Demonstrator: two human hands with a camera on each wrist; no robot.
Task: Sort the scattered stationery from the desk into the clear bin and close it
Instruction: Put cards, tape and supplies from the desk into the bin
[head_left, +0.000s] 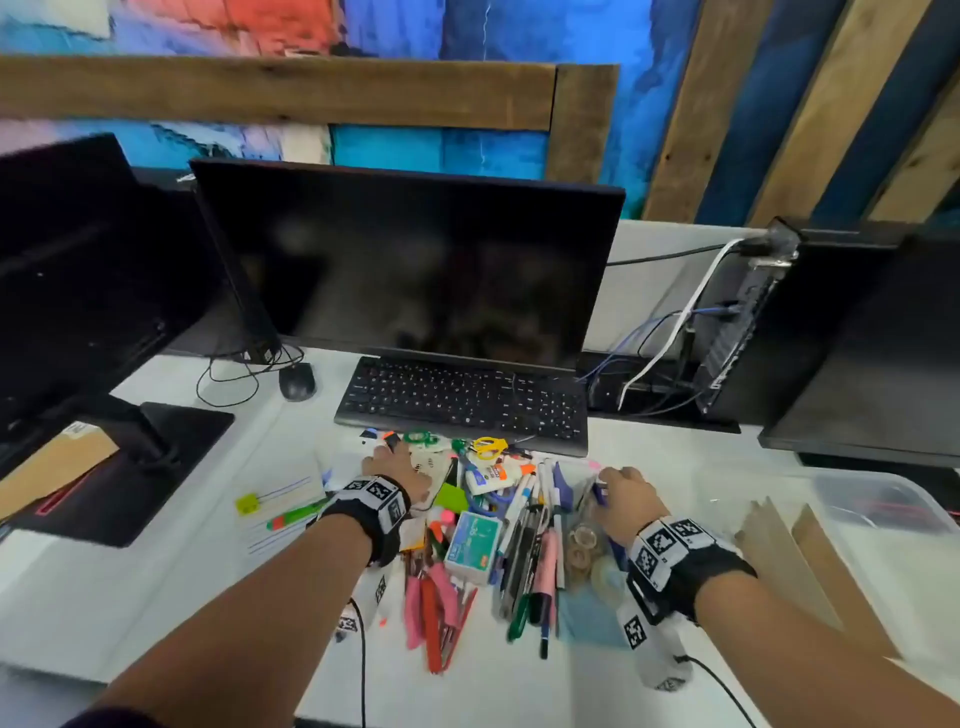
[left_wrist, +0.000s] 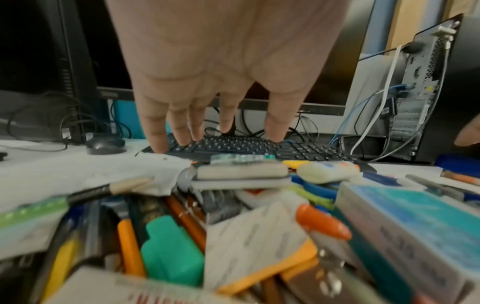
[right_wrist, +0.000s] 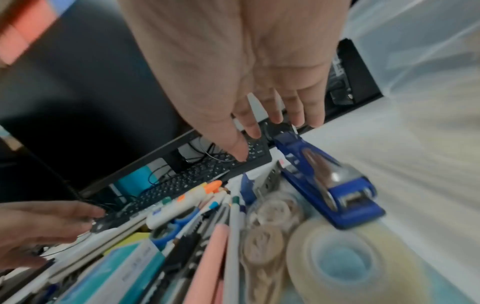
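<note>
A heap of stationery lies on the white desk in front of the keyboard: pens, a glue bottle, yellow scissors, a teal staple box and tape rolls. My left hand hovers open over the heap's far left side, fingers straight and pointing down by a white paper. My right hand is open at the heap's right edge, fingers spread just above a blue stapler. The clear bin stands at the far right, holding something red.
A black keyboard and monitor sit behind the heap, with a mouse to the left. Cardboard pieces lie between my right wrist and the bin. A computer tower with cables stands at the back right.
</note>
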